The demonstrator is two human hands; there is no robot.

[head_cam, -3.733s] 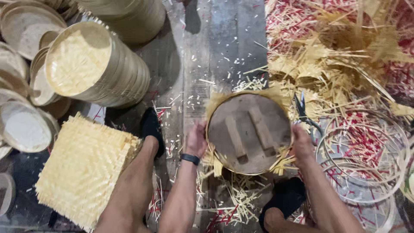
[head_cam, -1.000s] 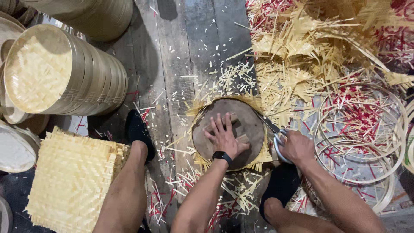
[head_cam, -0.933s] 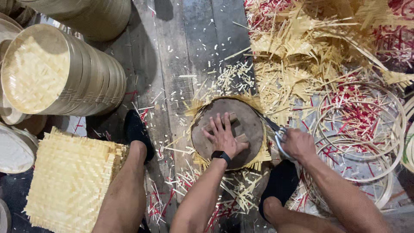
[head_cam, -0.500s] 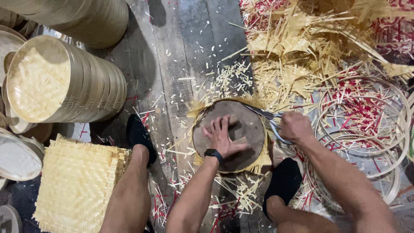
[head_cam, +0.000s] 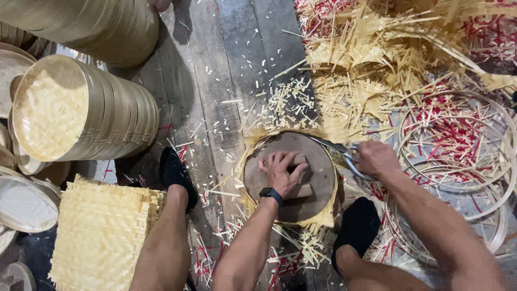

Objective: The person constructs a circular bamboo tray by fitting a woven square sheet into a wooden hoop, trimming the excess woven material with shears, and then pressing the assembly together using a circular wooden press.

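Left hand: I am seeing my left hand [head_cam: 281, 171] lying palm down on the round wooden disc [head_cam: 291, 175], fingers spread and curling over a wooden crossbar [head_cam: 301, 189] fixed to its top; a dark wristband sits just behind it.

Disc: it is lying flat on the plank floor [head_cam: 226, 64] between my two dark-socked feet, directly under the left hand, with a woven straw mat [head_cam: 323, 218] pinned beneath it and sticking out as a yellow fringe around the rim.

Right hand: my right hand [head_cam: 377, 159] is closing around the handles of a pair of scissors [head_cam: 340, 151], just right of the disc's upper right edge.

Scissors: the blades are pointing left along the disc's top rim, touching the straw fringe there; I cannot tell how far apart they are.

Left of me: a stack of square woven mats [head_cam: 99, 237] is sitting beside my left leg, and a stack of round woven trays [head_cam: 81, 108] is lying on its side beyond it.

Right of me: thin bent hoops [head_cam: 458, 156] are lying near the right hand, with a heap of straw offcuts [head_cam: 388, 59] above them.
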